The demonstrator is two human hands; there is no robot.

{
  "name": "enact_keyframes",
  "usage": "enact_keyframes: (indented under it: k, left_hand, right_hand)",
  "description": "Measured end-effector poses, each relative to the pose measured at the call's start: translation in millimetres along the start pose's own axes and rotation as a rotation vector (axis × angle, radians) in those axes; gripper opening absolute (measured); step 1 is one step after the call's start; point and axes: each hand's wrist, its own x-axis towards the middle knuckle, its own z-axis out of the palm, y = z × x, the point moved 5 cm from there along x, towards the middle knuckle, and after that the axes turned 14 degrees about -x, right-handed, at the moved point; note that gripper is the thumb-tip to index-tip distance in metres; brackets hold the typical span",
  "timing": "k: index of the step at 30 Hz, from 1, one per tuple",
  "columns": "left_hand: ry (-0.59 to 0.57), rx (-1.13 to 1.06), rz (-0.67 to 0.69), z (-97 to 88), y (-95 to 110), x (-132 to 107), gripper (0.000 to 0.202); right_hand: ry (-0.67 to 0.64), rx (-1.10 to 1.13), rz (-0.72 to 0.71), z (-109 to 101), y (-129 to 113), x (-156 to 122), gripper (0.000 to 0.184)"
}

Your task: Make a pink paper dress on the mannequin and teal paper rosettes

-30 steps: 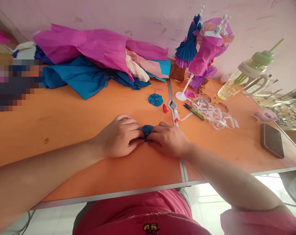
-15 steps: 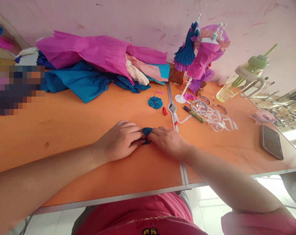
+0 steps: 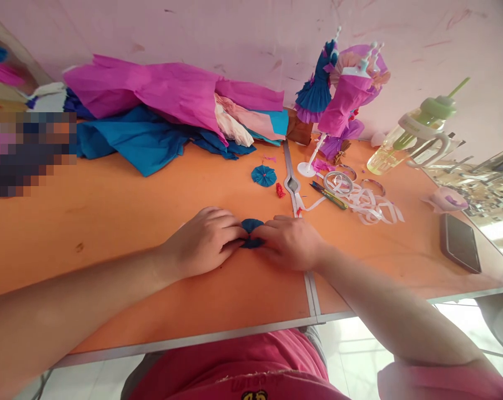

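Note:
Between my hands, low over the orange table (image 3: pixel 122 216), is a small round of pleated blue crepe paper (image 3: pixel 252 225). My left hand (image 3: pixel 207 239) pinches its left side, fingers closed. On the other side my right hand (image 3: pixel 291 240) grips the right edge between thumb and fingers. The fingers hide much of the round. A finished-looking blue paper rosette (image 3: pixel 263 175) with a pinkish centre lies flat beyond my hands, and a crumpled red paper scrap (image 3: pixel 280 190) sits to its right.
Magenta crepe paper (image 3: pixel 151 89) and blue crepe paper (image 3: pixel 139 141) are heaped by the wall. Small mannequins in paper dresses (image 3: pixel 345 105) stand at the back. On the right are a snipper-like tool (image 3: pixel 330 195), white ribbon (image 3: pixel 372 208), a bottle (image 3: pixel 418 130) and a phone (image 3: pixel 461 242).
My right hand has shifted slightly to the right and turned, its thumb now lower on the paper. More of the blue round shows between my hands. My left hand stays nearly still.

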Motion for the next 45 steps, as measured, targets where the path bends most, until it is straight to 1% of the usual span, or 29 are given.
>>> enact_keyframes:
  k: [3,5,9,14,19,27,35,41,45]
  left_hand:
    - [-0.003,-0.027,-0.007,0.9,2.3,-0.3,0.018]
    - [-0.012,-0.031,-0.003,1.0,3.8,-0.3,0.018]
    - [0.001,-0.030,0.008,-2.5,5.6,0.0,0.019]
    - [0.036,-0.048,-0.012,-4.2,4.5,2.2,0.017]
    - [0.079,-0.037,-0.041,-1.1,2.6,5.5,0.017]
    - [0.063,0.005,-0.037,-0.1,5.1,5.4,0.015]
    - [0.070,0.026,-0.014,1.2,8.6,6.9,0.018]
    - [0.068,-0.069,-0.097,-1.0,-3.0,3.9,0.012]
    - [0.043,-0.051,-0.099,-1.9,-2.1,4.9,0.011]
  right_hand:
    - [0.091,0.079,0.130,-3.4,5.4,0.2,0.026]
    - [0.078,0.065,0.158,-0.8,5.8,1.3,0.023]
    - [0.004,-0.008,0.168,7.3,6.7,3.3,0.017]
    - [0.010,-0.028,0.175,9.5,6.2,3.7,0.013]
    - [0.004,-0.052,0.205,8.7,-0.6,4.3,0.014]
    - [-0.045,-0.051,0.243,10.7,-4.1,5.2,0.016]
    - [-0.049,-0.063,0.232,11.0,-5.2,6.1,0.014]
    - [-0.043,-0.058,0.223,9.0,-1.4,4.5,0.016]
    - [-0.052,-0.069,0.235,8.0,0.4,2.5,0.015]
